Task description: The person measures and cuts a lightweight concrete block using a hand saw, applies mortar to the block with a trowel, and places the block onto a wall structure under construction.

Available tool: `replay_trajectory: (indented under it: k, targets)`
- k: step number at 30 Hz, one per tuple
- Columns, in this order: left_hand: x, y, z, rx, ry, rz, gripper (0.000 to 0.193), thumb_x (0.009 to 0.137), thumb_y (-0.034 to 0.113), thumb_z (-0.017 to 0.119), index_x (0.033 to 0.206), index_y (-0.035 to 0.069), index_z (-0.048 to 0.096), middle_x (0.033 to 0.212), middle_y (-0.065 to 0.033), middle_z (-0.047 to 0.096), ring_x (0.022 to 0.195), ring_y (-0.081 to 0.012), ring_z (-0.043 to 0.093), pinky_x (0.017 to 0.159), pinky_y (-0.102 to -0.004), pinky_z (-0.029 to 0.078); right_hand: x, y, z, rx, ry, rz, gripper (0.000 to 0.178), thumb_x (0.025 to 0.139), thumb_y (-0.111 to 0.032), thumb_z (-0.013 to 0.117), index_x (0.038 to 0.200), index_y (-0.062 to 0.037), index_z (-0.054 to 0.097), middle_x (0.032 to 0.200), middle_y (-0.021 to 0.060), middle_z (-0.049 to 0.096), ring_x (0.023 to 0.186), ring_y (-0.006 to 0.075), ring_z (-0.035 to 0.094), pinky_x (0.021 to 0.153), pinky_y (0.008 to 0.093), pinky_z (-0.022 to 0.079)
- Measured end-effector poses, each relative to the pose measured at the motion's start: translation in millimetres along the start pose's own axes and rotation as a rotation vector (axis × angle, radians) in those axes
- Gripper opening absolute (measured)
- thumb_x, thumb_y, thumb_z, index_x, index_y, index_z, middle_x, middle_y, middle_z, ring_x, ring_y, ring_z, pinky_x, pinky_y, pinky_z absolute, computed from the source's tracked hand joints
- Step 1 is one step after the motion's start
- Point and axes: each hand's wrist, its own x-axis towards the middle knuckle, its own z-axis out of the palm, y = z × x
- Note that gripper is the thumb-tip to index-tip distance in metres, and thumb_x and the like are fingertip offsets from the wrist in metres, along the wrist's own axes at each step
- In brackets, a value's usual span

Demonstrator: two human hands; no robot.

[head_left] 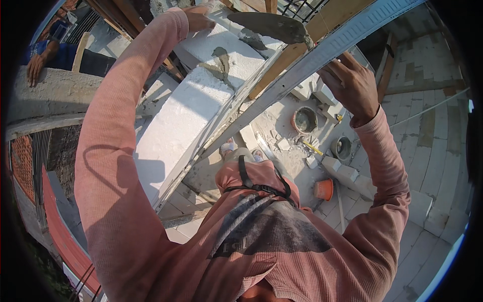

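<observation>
My right hand (pixel 352 83) is closed, its fingers curled behind a pale metal channel (pixel 347 40). From there a trowel (pixel 271 26) reaches left, its grey blade over the wall top; the handle is hidden by the channel and my fingers. My left hand (pixel 200 19) lies at the far end of the wall, fingers stretched over a white block (pixel 216 43), partly cut off by the picture's top. Grey mortar (pixel 221 60) is smeared where that block meets a nearer white block (pixel 176 116).
Below on the floor stand a mortar bucket (pixel 304 121), a dark bucket (pixel 341 148) and an orange bucket (pixel 323 190), among block scraps and a yellow-handled tool (pixel 313 147). A wooden post (pixel 282 63) rises beside the channel. Another person's hand (pixel 36 69) rests on a concrete ledge (pixel 55 95) at left.
</observation>
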Motion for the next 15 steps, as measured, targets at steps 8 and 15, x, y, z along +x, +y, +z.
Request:
replay_trajectory:
  k: [8,15]
  targets:
    - [-84,50,-82,-0.105,-0.236,-0.328,0.091,0.095,0.033,0.062,0.160,-0.007,0.013,0.167,-0.0273,0.020,0.156,-0.0318,0.023,0.126,-0.0339,0.018,0,-3,-27,0.511,-0.006,0.255,0.045,0.093,-0.029,0.073,0.129,-0.0017,0.068,0.099,0.0099,0.069,0.075,0.0196,0.066,0.070,0.0343,0.052]
    - [-83,29,-74,-0.125,-0.155,-0.211,0.082,0.091,0.046,0.058,0.148,-0.011,0.041,0.151,-0.0297,0.048,0.141,-0.0345,0.048,0.116,-0.0350,0.035,-134,-25,-75,1.100,0.066,1.022,0.046,0.091,-0.025,0.071,0.127,0.0036,0.066,0.090,0.0043,0.062,0.068,0.0100,0.056,0.061,0.0257,0.044]
